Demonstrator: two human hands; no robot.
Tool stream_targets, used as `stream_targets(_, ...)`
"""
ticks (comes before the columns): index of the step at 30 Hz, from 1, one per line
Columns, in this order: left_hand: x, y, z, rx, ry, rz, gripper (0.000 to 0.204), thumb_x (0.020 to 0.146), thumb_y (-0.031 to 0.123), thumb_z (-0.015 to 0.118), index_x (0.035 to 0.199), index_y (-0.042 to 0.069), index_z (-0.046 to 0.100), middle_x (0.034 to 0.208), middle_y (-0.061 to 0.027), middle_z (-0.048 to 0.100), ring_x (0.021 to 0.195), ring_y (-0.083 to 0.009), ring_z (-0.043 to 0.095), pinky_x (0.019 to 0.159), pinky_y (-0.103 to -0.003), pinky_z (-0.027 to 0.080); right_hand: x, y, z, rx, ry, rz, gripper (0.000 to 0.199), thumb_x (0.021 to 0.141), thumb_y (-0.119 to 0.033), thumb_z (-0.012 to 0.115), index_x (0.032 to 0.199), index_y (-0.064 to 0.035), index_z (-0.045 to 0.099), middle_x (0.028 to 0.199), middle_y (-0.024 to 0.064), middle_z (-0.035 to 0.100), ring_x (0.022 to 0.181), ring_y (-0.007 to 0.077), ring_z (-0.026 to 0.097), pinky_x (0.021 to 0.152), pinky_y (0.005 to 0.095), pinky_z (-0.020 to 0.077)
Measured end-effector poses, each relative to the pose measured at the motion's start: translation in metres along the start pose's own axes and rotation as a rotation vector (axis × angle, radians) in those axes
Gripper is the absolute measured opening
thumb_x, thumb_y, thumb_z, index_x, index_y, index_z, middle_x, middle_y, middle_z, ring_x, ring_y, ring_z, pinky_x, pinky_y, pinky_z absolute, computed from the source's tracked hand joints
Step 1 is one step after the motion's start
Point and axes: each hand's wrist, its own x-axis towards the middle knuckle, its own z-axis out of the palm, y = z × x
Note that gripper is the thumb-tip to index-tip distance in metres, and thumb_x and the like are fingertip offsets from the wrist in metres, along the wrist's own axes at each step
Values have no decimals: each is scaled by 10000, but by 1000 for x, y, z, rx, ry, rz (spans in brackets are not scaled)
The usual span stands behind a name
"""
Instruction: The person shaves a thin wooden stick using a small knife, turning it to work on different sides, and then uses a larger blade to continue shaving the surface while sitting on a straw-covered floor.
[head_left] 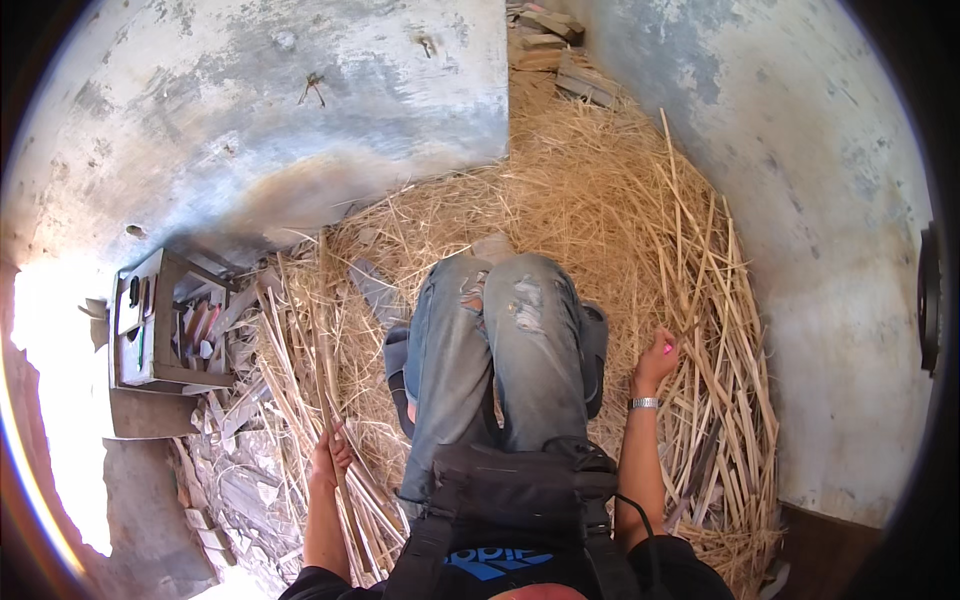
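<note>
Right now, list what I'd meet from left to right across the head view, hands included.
Wooden-framed box → left hand → ripped jeans → right hand → black fixture at the right wall.

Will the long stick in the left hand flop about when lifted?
Probably not: the long stick looks straight, so likely stiff. It's thin, so perhaps light. Its end reaches past the left hand, so it might tip.
</note>
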Motion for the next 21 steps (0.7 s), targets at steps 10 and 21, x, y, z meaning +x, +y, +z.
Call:
stream_targets(10,-77,-7,24,-300,-383,-250,541,1074,560,378,1276,128,634,525,59,305,411,-79,285,402,-263,288,-27,-5,42,57,-159,-80,147,960,-143,685,1016,-9,703,873,-16,642,740,78,529,688,251,442)
stream_targets(21,-79,11,37,81,-406,-33,604,1102,520,297,1281,17,580,506,46,266,382,-90,261,380,-258,257,-25,-10,29,33,-280,-25,163,967,-151,681,1013,5,693,999,55,701,924,130,623,870,283,485)
